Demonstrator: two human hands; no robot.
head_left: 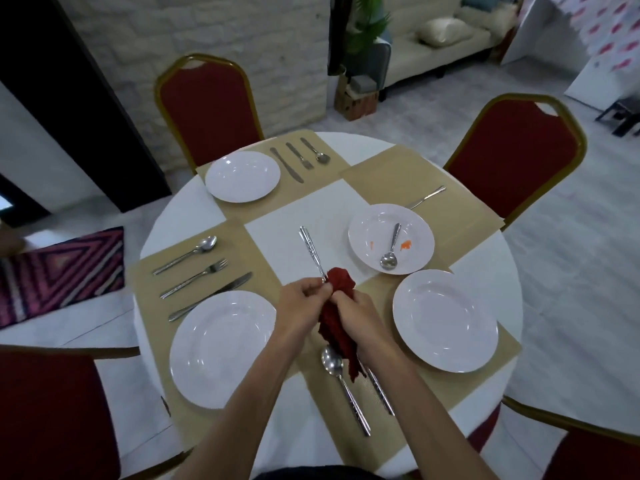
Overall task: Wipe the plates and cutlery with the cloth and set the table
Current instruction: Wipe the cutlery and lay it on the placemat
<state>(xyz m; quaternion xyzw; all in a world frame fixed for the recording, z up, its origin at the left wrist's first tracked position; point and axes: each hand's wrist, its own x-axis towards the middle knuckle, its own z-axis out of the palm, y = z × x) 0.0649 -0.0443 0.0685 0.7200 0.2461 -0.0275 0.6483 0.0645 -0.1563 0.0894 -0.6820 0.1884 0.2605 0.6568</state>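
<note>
Your left hand (300, 303) pinches slim silver utensil (311, 250), handle pointing far; right hand (355, 311) bunches crumpled red cloth (341, 284) round near tip

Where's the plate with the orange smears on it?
In the head view, the smeared plate sits right of the middle of the table, a spoon lying in it, just beyond the clean plate at the near right.
</note>
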